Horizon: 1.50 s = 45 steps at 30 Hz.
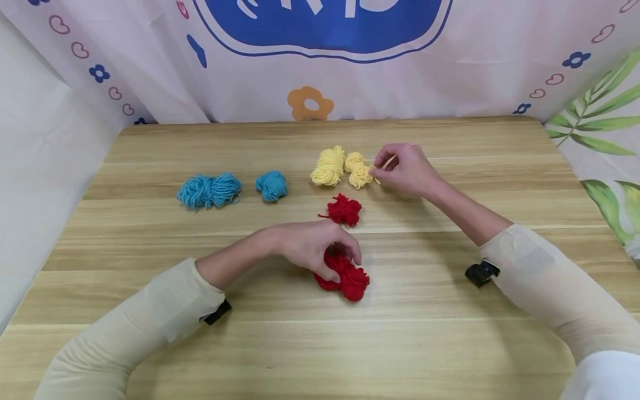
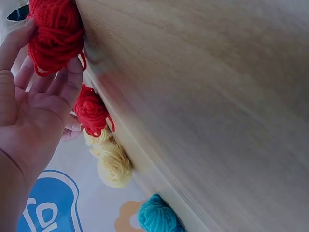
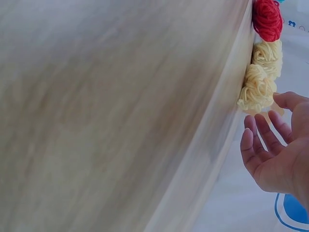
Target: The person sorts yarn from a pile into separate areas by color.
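In the head view my left hand (image 1: 312, 244) holds a red yarn skein (image 1: 354, 284) near the table's middle, thumb on one side and fingers on the other. The left wrist view shows that red skein between thumb and fingers, partly covered by them. Farther back, my right hand (image 1: 407, 169) is beside the smaller yellow yarn skein (image 1: 358, 171), fingertips right at its loose end. Its thumb and fingers stand apart in the right wrist view. Against that skein's left side lies a larger yellow skein (image 1: 329, 166). A small red skein (image 1: 344, 210) lies between the two hands.
A large blue yarn skein (image 1: 209, 191) and a small blue one (image 1: 271, 186) lie on the left of the wooden table (image 1: 320, 355). Behind the table's back edge hangs a printed curtain (image 1: 250, 89). Each sleeve carries a black wrist mount (image 1: 482, 273).
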Motion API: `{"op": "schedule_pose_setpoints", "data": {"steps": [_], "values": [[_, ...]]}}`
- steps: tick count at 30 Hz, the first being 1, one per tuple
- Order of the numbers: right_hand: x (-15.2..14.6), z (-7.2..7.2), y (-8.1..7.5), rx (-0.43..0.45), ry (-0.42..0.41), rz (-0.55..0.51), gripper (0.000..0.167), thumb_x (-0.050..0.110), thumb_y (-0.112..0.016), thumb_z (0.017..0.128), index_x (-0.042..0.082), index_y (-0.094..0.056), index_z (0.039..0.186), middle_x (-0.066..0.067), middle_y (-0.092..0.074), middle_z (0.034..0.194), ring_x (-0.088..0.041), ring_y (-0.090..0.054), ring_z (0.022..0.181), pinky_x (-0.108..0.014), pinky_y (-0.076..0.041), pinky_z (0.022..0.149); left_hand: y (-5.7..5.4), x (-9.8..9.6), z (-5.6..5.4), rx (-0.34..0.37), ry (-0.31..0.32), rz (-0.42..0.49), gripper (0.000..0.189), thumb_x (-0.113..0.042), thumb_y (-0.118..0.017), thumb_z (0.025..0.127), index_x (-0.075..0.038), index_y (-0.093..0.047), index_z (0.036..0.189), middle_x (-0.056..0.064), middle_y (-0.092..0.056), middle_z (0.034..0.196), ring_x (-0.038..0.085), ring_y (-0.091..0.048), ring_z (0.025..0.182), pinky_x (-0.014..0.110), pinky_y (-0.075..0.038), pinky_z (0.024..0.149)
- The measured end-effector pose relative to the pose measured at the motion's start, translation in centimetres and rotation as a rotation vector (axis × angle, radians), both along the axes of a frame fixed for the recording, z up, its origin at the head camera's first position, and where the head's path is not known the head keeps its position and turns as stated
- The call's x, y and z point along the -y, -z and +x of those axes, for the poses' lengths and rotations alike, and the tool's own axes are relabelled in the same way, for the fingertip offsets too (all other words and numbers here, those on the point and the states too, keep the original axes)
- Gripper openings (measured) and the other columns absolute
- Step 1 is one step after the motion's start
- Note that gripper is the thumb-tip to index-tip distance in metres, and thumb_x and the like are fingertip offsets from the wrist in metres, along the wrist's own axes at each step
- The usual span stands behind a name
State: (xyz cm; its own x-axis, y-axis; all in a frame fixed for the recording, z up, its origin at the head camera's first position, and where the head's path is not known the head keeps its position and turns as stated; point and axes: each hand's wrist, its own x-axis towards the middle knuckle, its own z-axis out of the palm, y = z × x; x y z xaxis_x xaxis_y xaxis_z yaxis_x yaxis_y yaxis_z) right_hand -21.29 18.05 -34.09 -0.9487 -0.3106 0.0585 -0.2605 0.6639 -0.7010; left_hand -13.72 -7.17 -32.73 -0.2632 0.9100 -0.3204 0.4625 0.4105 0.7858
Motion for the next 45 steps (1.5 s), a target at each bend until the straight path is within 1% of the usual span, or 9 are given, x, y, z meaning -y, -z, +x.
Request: {"op": "schedule_pose_setpoints", "data": {"steps": [10, 17, 24, 31, 39, 45], "values": [[-0.8, 0.4, -0.1, -0.001, 0.003, -0.011, 0.014, 0.014, -0.077, 0.091, 0.001, -0.070, 0.093, -0.013, -0.072, 0.094, -0.030, -0.070, 0.086, -0.019, -0.050, 0.068, -0.1, -0.1, 0.1, -0.013, -0.012, 0.000, 0.041, -0.008, -0.085, 0.085, -0.009, -0.068, 0.123, -0.002, -0.067, 0.116, 0.012, -0.060, 0.108, 0.026, -0.052, 0.096], [-1.3, 0.9, -0.1, 0.002, -0.014, 0.004, 0.014, 0.014, -0.077, 0.092, 0.002, -0.071, 0.093, -0.013, -0.072, 0.095, -0.030, -0.070, 0.088, -0.020, -0.051, 0.069, -0.1, -0.1, 0.1, -0.029, -0.017, 0.030, 0.039, -0.007, -0.083, 0.086, -0.008, -0.069, 0.122, -0.002, -0.069, 0.116, 0.012, -0.061, 0.107, 0.025, -0.052, 0.097], [-1.6, 1.3, 0.1, 0.018, -0.022, -0.001, 0.014, 0.013, -0.076, 0.093, 0.001, -0.071, 0.095, -0.015, -0.073, 0.098, -0.030, -0.069, 0.090, -0.019, -0.051, 0.071, -0.1, -0.3, 0.0, -0.023, -0.035, 0.064, 0.041, -0.006, -0.084, 0.085, -0.007, -0.068, 0.123, -0.001, -0.069, 0.116, 0.012, -0.061, 0.108, 0.025, -0.053, 0.097], [-1.6, 1.6, 0.3, 0.035, -0.050, -0.003, 0.013, 0.009, -0.076, 0.093, -0.001, -0.071, 0.098, -0.017, -0.073, 0.099, -0.030, -0.069, 0.090, -0.018, -0.052, 0.072, 0.0, -0.3, -0.1, -0.032, -0.043, 0.097, 0.040, -0.006, -0.084, 0.085, -0.007, -0.069, 0.122, -0.001, -0.069, 0.115, 0.012, -0.061, 0.106, 0.026, -0.053, 0.096], [-1.3, 2.0, 0.4, 0.040, -0.070, 0.004, 0.012, 0.008, -0.076, 0.093, -0.001, -0.072, 0.100, -0.015, -0.073, 0.100, -0.028, -0.069, 0.091, -0.018, -0.052, 0.073, -0.1, -0.1, 0.0, -0.039, -0.060, 0.128, 0.038, -0.007, -0.083, 0.086, -0.006, -0.069, 0.121, -0.001, -0.069, 0.114, 0.013, -0.061, 0.105, 0.027, -0.054, 0.095], [-1.2, 2.3, 0.4, 0.025, -0.103, 0.029, 0.014, 0.009, -0.078, 0.093, 0.000, -0.071, 0.101, -0.014, -0.074, 0.101, -0.028, -0.070, 0.091, -0.022, -0.053, 0.075, -0.1, 0.0, 0.0, -0.033, -0.070, 0.151, 0.038, -0.007, -0.083, 0.085, -0.006, -0.069, 0.121, 0.000, -0.070, 0.114, 0.013, -0.062, 0.105, 0.028, -0.054, 0.095]]}}
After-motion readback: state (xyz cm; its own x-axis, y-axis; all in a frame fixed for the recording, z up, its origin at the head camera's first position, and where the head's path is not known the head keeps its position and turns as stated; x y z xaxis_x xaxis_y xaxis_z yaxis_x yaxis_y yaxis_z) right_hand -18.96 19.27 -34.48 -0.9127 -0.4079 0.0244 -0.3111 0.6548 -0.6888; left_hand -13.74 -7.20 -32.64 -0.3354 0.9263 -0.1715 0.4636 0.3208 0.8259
